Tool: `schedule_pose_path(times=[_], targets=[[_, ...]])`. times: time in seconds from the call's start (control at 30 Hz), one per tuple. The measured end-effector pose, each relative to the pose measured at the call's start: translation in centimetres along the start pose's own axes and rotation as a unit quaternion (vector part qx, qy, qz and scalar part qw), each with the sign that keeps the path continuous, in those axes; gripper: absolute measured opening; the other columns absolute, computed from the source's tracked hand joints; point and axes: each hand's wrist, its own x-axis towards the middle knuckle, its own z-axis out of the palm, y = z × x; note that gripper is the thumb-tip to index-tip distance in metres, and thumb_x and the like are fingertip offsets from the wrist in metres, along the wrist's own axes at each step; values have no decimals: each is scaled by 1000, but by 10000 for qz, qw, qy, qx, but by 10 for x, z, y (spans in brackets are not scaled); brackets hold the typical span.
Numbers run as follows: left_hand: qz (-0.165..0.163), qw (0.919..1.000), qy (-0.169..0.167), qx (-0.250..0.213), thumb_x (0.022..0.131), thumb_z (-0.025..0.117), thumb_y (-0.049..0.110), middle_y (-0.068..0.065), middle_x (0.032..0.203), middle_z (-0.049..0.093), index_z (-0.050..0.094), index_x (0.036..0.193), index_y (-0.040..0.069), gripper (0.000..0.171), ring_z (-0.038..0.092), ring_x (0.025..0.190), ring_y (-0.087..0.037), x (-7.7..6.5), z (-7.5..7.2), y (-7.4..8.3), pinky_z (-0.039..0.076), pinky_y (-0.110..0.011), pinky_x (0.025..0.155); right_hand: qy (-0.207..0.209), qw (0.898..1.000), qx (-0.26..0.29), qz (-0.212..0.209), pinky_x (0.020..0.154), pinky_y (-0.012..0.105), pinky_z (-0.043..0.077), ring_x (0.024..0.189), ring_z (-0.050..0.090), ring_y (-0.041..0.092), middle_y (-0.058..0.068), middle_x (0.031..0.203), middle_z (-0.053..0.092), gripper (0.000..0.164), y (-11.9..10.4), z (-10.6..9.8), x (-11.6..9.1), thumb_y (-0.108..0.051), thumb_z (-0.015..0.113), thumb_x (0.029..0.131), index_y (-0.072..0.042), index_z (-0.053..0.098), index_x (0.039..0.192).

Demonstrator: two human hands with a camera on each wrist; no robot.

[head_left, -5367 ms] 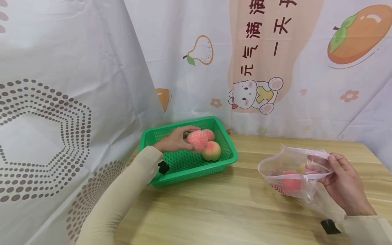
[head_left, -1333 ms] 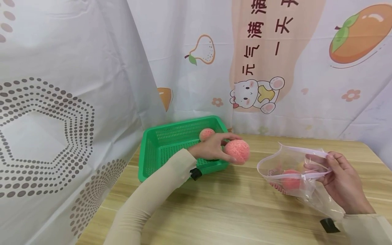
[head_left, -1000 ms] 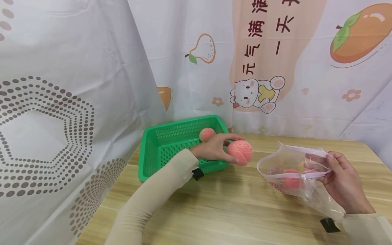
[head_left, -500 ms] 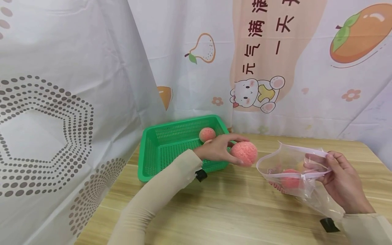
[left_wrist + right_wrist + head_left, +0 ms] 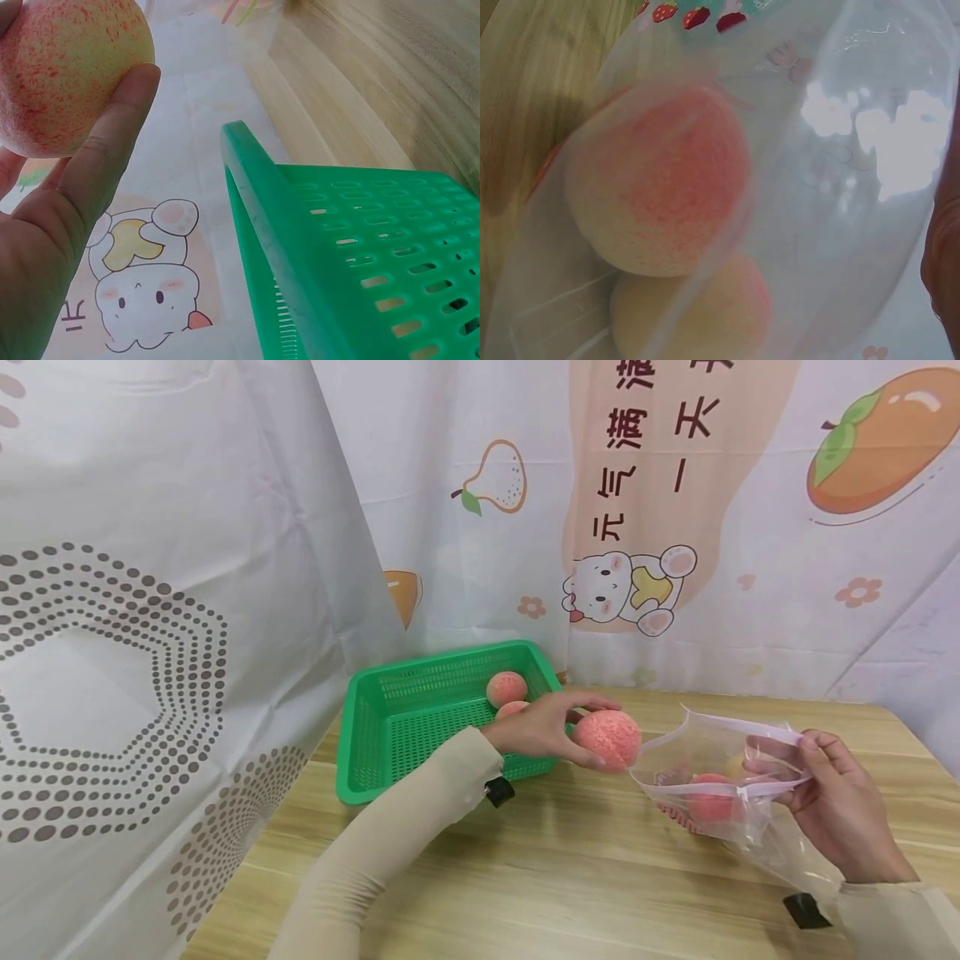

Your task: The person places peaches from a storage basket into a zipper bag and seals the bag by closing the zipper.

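Observation:
In the head view my left hand (image 5: 542, 725) grips a pink peach (image 5: 609, 739) past the right side of a green basket (image 5: 367, 681). The left wrist view shows the thumb and fingers around this peach (image 5: 71, 75), its skin yellow and red-speckled. The peach overlaps the left edge of a clear zip bag (image 5: 678, 817); whether they touch I cannot tell. My right hand (image 5: 847, 810) pinches the bag's pink-edged mouth and keeps it open. Inside lie a red peach (image 5: 712, 797) and a paler peach (image 5: 697, 311), seen through the plastic in the right wrist view.
Two more peaches, one at the back (image 5: 506, 690) and one partly behind my left hand (image 5: 512, 708), lie in the basket's right end. Basket and bag rest on a wooden table (image 5: 525, 877). A printed curtain (image 5: 465, 568) hangs behind, another at the left.
My left hand has carried the peach from above the basket rightward to the bag's left edge. The second basket peach has come into sight behind that hand. My right hand stays put.

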Motion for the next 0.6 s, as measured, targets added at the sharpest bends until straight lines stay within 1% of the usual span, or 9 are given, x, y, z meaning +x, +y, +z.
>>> schedule_pose_path(times=[0.3, 0.5, 0.6], targets=[[60, 10000, -43, -30, 79, 85, 8, -6, 135, 55, 53, 140, 5, 69, 58, 106, -11, 2, 2, 2, 54, -26, 86, -56, 10000, 14, 47, 83, 46, 57, 108, 64, 45, 32, 127, 58, 38, 0, 1, 1, -6, 11, 109, 7, 47, 113], [267, 9996, -74, 2, 78, 85, 9, -7, 135, 57, 54, 139, 3, 68, 54, 115, -10, 5, 4, 2, 51, -24, 91, 33, 10000, -6, 92, 82, 44, 57, 107, 64, 43, 31, 126, 59, 37, 1, 2, 1, -6, 12, 109, 4, 47, 112], [338, 9994, -97, -28, 78, 85, 7, -8, 135, 57, 55, 138, 2, 68, 54, 116, -9, 7, 5, 2, 51, -24, 92, 101, 9999, -63, 114, 82, 43, 58, 106, 65, 43, 30, 125, 60, 36, 2, 2, 1, -7, 13, 109, 3, 47, 112]])
